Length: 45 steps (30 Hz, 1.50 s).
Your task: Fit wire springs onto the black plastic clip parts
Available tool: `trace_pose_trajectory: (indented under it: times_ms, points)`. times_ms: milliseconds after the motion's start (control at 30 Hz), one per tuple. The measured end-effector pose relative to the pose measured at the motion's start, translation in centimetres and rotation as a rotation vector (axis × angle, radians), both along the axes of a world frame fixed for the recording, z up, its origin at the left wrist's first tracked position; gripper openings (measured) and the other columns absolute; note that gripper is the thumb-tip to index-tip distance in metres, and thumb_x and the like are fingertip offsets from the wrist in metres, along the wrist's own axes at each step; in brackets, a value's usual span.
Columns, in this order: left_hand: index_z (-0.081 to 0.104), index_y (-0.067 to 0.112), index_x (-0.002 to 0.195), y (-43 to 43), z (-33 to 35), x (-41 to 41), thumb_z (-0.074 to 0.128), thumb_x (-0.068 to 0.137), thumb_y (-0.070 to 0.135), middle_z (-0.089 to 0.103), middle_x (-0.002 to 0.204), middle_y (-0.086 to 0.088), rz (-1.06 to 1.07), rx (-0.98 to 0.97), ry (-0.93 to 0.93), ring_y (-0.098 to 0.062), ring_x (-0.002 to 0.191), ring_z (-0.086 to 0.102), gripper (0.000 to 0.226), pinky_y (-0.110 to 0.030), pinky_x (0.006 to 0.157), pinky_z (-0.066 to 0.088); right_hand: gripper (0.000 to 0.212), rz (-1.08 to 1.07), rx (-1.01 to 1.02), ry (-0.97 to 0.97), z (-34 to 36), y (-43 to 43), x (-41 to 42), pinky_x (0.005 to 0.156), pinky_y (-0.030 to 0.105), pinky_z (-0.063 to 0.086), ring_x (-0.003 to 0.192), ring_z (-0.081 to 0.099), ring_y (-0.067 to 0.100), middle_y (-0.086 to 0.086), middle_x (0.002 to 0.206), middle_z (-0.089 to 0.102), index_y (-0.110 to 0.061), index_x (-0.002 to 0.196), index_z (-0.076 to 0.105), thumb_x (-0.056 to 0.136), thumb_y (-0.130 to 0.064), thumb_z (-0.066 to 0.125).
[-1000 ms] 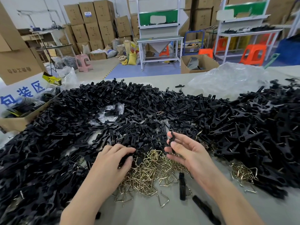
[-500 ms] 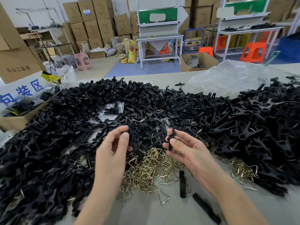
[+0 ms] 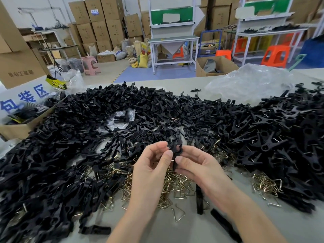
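Slippage is the main worry here. A small black plastic clip part is held up between both hands, above the loose pile of brass-coloured wire springs on the pale counter. The left hand pinches it from one side with narrow, curled fingers, and the right hand pinches its lower end from the other. Whether a spring is already caught in that grip cannot be told, as the piece is dark and partly hidden.

Both holds look like fingertip pinches on a thin, smooth part, so a sideways push while seating a stiff wire would probably twist the part out of line or flick it away. If it dropped, it would land among the springs or in the big heap of black plastic parts just behind, where it would be hard to find again. A half-seated spring could also snap back and nip a fingertip.
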<state>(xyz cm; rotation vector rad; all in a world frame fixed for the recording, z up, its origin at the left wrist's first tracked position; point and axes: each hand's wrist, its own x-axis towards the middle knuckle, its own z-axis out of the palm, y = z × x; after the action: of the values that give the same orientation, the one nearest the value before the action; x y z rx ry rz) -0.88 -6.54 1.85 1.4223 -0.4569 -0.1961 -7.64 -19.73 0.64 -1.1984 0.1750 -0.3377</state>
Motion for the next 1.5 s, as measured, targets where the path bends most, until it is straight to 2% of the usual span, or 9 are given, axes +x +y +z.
trace_pose_trajectory:
  times_ms: [200, 367, 533, 633, 833, 1033, 1267, 1500]
  points:
    - [0.075, 0.024, 0.099, 0.26, -0.02, 0.04, 0.071, 0.092, 0.018, 0.077, 0.093, 0.005, -0.036, 0.001, 0.002, -0.005, 0.083, 0.071, 0.011, -0.014, 0.074, 0.052, 0.037, -0.016, -0.005, -0.004, 0.12, -0.19, -0.09, 0.086, 0.022, 0.057, 0.108, 0.073, 0.022, 0.003, 0.116, 0.076, -0.030, 0.113, 0.077, 0.077, -0.031, 0.082]
    - [0.075, 0.034, 0.098, 0.28, -0.10, 0.12, 0.071, 0.092, 0.021, 0.076, 0.092, 0.003, -0.066, 0.050, -0.012, -0.006, 0.085, 0.069, 0.015, -0.015, 0.075, 0.052, 0.035, -0.030, -0.043, 0.018, 0.11, -0.32, -0.17, 0.086, 0.022, 0.057, 0.106, 0.073, 0.020, 0.002, 0.114, 0.076, -0.033, 0.114, 0.076, 0.080, -0.028, 0.081]
    - [0.075, 0.036, 0.099, 0.38, -0.12, 0.29, 0.072, 0.088, 0.030, 0.076, 0.091, 0.001, -0.064, 0.053, -0.021, -0.015, 0.086, 0.070, 0.013, -0.022, 0.079, 0.056, 0.037, -0.028, -0.046, 0.012, 0.25, -0.42, -0.30, 0.087, 0.025, 0.058, 0.108, 0.073, 0.022, 0.003, 0.118, 0.075, -0.032, 0.117, 0.075, 0.081, -0.029, 0.081]
    - [0.074, 0.037, 0.098, 0.25, -0.22, 0.10, 0.071, 0.091, 0.025, 0.076, 0.092, 0.001, -0.092, 0.083, -0.045, -0.018, 0.088, 0.070, 0.014, -0.021, 0.079, 0.055, 0.038, -0.043, -0.055, 0.023, 0.34, -0.50, -0.37, 0.085, 0.024, 0.058, 0.108, 0.073, 0.021, 0.002, 0.117, 0.076, -0.034, 0.116, 0.076, 0.078, -0.033, 0.082]
    - [0.073, 0.036, 0.096, 0.39, -0.14, 0.19, 0.070, 0.093, 0.019, 0.076, 0.088, 0.005, -0.108, 0.087, -0.047, -0.004, 0.080, 0.068, 0.018, -0.014, 0.073, 0.050, 0.037, -0.059, -0.129, 0.042, 0.63, -0.55, -0.56, 0.081, 0.023, 0.058, 0.095, 0.075, 0.016, 0.002, 0.109, 0.078, -0.034, 0.114, 0.076, 0.078, -0.028, 0.077]
    - [0.073, 0.034, 0.096, 0.52, 0.05, 0.25, 0.069, 0.093, 0.017, 0.073, 0.083, 0.009, -0.115, 0.054, -0.049, -0.002, 0.077, 0.066, 0.017, -0.014, 0.072, 0.050, 0.033, -0.057, -0.100, 0.040, 0.88, -0.34, -0.74, 0.078, 0.022, 0.057, 0.091, 0.074, 0.015, 0.004, 0.107, 0.078, -0.034, 0.111, 0.078, 0.079, -0.025, 0.075]
    - [0.073, 0.033, 0.096, 0.45, -0.02, 0.14, 0.069, 0.094, 0.016, 0.073, 0.082, 0.010, -0.110, 0.061, -0.049, -0.001, 0.075, 0.064, 0.018, -0.013, 0.070, 0.050, 0.032, -0.046, -0.045, 0.047, 0.83, -0.45, -0.68, 0.084, 0.029, 0.060, 0.092, 0.073, 0.017, 0.005, 0.113, 0.077, -0.030, 0.110, 0.079, 0.079, -0.023, 0.075]
    - [0.072, 0.035, 0.096, 0.49, -0.05, 0.11, 0.069, 0.093, 0.019, 0.073, 0.083, 0.008, -0.092, 0.078, -0.047, -0.005, 0.076, 0.064, 0.017, -0.016, 0.073, 0.053, 0.034, -0.039, -0.043, 0.040, 0.75, -0.56, -0.69, 0.081, 0.026, 0.059, 0.090, 0.073, 0.015, 0.004, 0.114, 0.077, -0.029, 0.112, 0.078, 0.078, -0.025, 0.075]
